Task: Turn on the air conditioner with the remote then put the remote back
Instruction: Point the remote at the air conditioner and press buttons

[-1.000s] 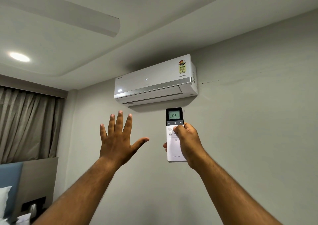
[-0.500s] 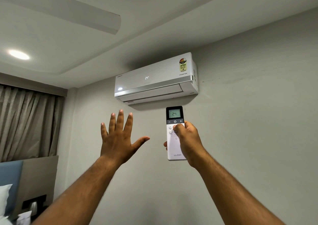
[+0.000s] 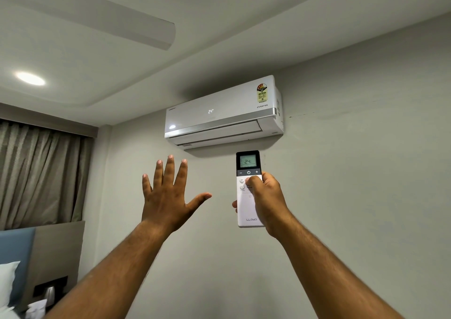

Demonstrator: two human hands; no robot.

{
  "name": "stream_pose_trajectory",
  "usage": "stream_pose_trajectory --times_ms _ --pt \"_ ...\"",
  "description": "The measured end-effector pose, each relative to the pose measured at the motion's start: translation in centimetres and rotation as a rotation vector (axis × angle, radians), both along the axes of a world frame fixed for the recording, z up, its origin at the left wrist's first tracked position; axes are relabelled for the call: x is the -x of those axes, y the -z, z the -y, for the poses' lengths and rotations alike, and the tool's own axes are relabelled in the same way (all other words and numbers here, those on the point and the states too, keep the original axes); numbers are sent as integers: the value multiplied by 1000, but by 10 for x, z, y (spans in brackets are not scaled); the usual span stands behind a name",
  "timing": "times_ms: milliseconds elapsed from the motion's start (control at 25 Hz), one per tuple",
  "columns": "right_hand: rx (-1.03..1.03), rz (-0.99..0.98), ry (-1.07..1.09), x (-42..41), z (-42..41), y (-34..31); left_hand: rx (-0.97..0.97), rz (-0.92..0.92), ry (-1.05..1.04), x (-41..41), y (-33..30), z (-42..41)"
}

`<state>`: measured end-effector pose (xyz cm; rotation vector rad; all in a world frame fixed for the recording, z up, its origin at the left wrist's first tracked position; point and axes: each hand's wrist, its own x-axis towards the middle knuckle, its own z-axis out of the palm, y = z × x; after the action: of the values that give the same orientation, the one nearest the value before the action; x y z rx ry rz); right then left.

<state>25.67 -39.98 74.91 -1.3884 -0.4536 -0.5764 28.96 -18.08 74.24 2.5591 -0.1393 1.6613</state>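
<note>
Right hand [image 3: 267,201]: clasped around remote [image 3: 249,189], thumb laid on white button area under power key; remote upright, just below air conditioner [image 3: 223,113], at 3 o'clock from left hand [image 3: 168,196]
Left hand: spread wide, palm forward, fingers up, touching nothing
Both forearms: raised toward wall
Remote screen: showed "24"; lower face marked "LLOYD"
Air conditioner: mounted high on wall, showed "24°", marked "INVERTER", yellow rating sticker at 1 o'clock, unreadable
</note>
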Motion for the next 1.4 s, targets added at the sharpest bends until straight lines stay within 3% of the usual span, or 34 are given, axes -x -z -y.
stream_pose_trajectory --times_ms 680,1400 --pt "31 9 16 -5 -13 -2 -61 145 23 6 -4 -12" --pt "26 22 12 -11 -13 0 -64 127 21 2 -5 -15"
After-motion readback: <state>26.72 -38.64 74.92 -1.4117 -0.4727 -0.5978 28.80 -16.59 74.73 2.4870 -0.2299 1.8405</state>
